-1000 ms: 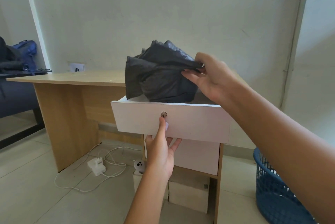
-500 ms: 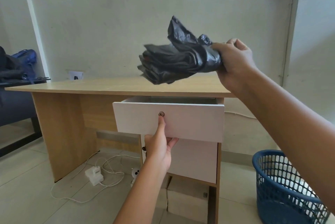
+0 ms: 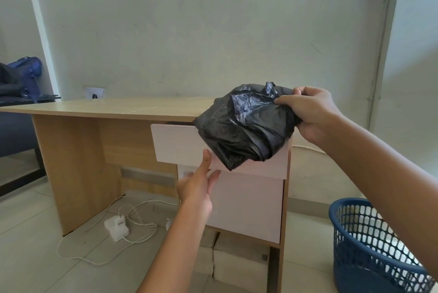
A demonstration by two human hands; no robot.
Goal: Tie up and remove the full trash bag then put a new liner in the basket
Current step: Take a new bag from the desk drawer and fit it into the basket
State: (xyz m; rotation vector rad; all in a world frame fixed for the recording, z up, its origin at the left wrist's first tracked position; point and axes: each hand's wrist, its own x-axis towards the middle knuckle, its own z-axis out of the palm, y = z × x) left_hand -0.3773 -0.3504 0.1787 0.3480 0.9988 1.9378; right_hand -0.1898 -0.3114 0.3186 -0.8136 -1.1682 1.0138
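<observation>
My right hand [image 3: 312, 115] grips a crumpled black trash liner [image 3: 244, 127] by its upper right edge and holds it in the air in front of the desk's right end. The liner hangs over part of the white drawer front [image 3: 177, 145], which sits almost flush with the desk. My left hand [image 3: 198, 186] is below it, thumb pressed flat on the drawer's lower face, fingers spread and holding nothing. The blue plastic mesh basket [image 3: 369, 247] stands on the floor at the lower right, partly behind my right forearm.
A wooden desk [image 3: 106, 109] stands against the wall, with a white cabinet door [image 3: 248, 207] under the drawer. White boxes [image 3: 237, 266] sit beneath the cabinet. A white power adapter [image 3: 117, 227] and cables lie on the tiled floor. Dark bags [image 3: 21, 77] rest at far left.
The drawer went from pulled out to nearly closed under my left hand. My right hand lifted the liner out of the drawer, then lowered it in front of the drawer.
</observation>
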